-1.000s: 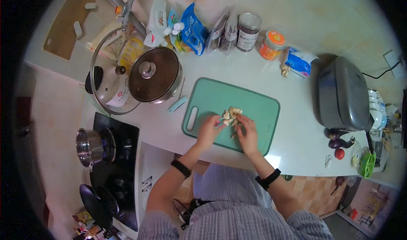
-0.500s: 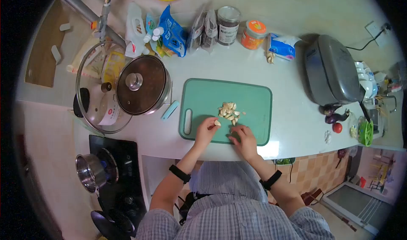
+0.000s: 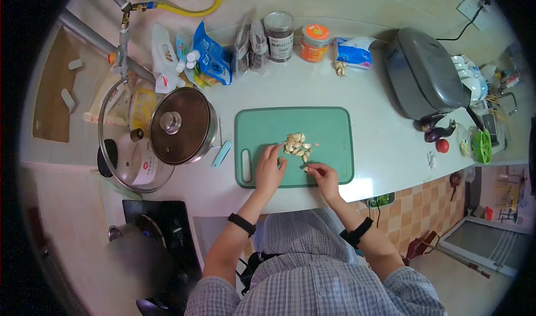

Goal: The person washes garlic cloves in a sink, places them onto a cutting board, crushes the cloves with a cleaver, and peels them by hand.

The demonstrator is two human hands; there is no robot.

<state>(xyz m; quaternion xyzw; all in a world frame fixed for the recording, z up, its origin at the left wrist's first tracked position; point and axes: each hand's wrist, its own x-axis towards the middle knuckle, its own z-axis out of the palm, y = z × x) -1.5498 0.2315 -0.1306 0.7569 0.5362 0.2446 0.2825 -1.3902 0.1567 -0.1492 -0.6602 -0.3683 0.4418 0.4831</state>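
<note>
A small pile of garlic cloves (image 3: 295,143) lies on the green cutting board (image 3: 329,126). At the pile's near left side, my left hand (image 3: 269,169) is closed, with a pale clove partly visible between thumb and fingers. My right hand (image 3: 325,179), over the board's front edge, pinches a small garlic clove (image 3: 306,169) at its fingertips. Left of the board, a light-blue folded knife or peeler (image 3: 221,154) rests on the counter, touched by neither hand.
A lidded pot (image 3: 184,126) and a large glass lid (image 3: 111,165) stand at the left. Along the wall are bags, a dark jar (image 3: 279,36), an orange-lidded jar (image 3: 315,43) and a tissue pack (image 3: 354,52). A grey appliance (image 3: 427,73), eggplants (image 3: 438,131) and a tomato (image 3: 442,145) occupy the right.
The fingers of my right hand have closed, now pinching a garlic clove. My left hand still holds its clove, turned more palm-down. The whole view has shifted slightly; a blurred patch covers the stove.
</note>
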